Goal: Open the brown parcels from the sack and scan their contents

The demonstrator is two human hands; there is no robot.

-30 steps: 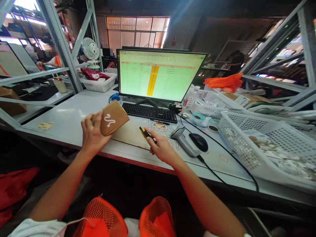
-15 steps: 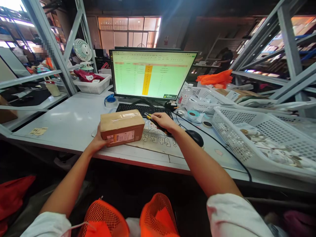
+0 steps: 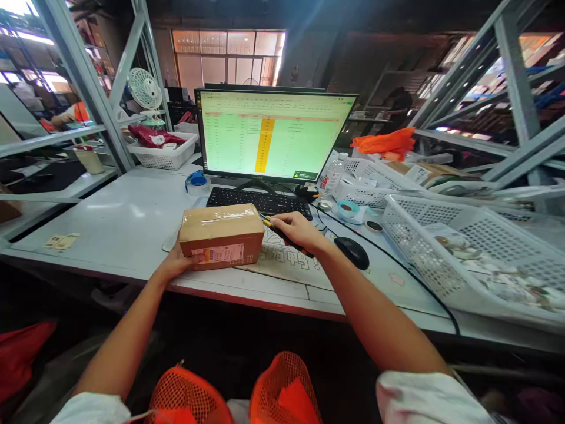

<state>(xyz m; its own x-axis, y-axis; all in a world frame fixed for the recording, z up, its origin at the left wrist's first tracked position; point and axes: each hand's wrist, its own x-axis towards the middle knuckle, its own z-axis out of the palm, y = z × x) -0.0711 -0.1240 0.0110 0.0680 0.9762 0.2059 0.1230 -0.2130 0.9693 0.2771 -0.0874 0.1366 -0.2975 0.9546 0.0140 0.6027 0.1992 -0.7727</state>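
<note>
A brown cardboard box with clear tape along its top and a printed label on its front side sits at the desk's near edge. My left hand grips the box's left end, with the thumb on the front and the other fingers hidden behind it. In my right hand is a black and yellow utility knife, held just right of the box. The knife's tip points at the upper right corner of the box; whether it touches the cardboard I cannot tell.
Behind the box stand a keyboard and a monitor. A black mouse and its cable lie to the right, beside tape rolls and a white basket of small packets. Blue tape lies left of the keyboard.
The box now sits slightly lower and more level in view, with its front turned more squarely to me. My right hand and the knife are a little lower too.
</note>
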